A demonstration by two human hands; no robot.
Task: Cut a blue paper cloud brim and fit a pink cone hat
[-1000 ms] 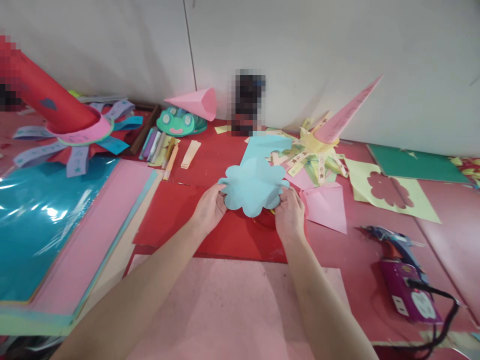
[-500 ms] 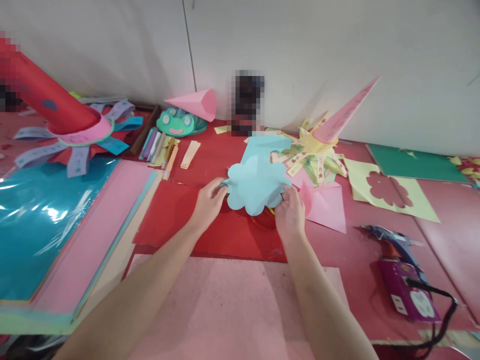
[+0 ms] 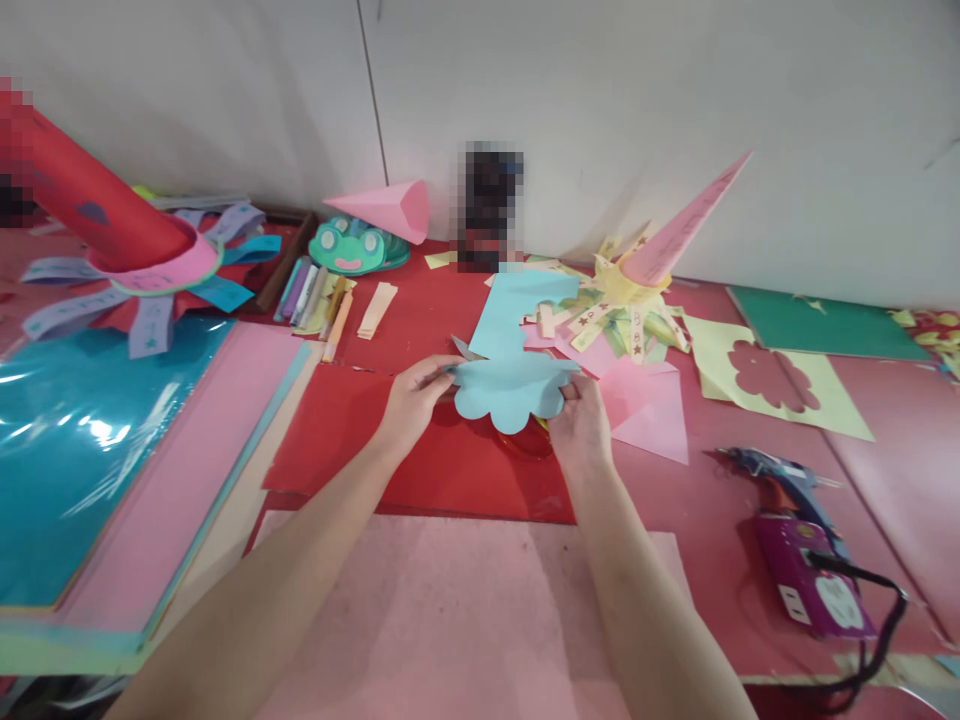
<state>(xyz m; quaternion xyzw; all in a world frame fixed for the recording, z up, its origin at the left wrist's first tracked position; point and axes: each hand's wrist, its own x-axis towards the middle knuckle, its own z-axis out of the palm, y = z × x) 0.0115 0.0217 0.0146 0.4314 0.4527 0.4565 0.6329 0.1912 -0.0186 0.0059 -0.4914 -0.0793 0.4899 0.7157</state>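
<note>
My left hand (image 3: 412, 408) and right hand (image 3: 585, 425) pinch the blue scalloped cutout (image 3: 510, 395), its outline seemingly finished, its bend apparently unpressed; scissors (image 3: 468, 349) show just beyond my left fingers.

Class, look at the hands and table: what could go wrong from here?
The blue scalloped paper, held between the left hand and right hand, might crease. An exposed scissor blade close to the left fingers could nick them. If hot, which I cannot tell, the glue gun might burn skin.

Scalloped paper (image 3: 510, 392) between the hands: plain light blue. Scissor handle (image 3: 525, 442) beneath: red, seemingly some yellow.
</note>
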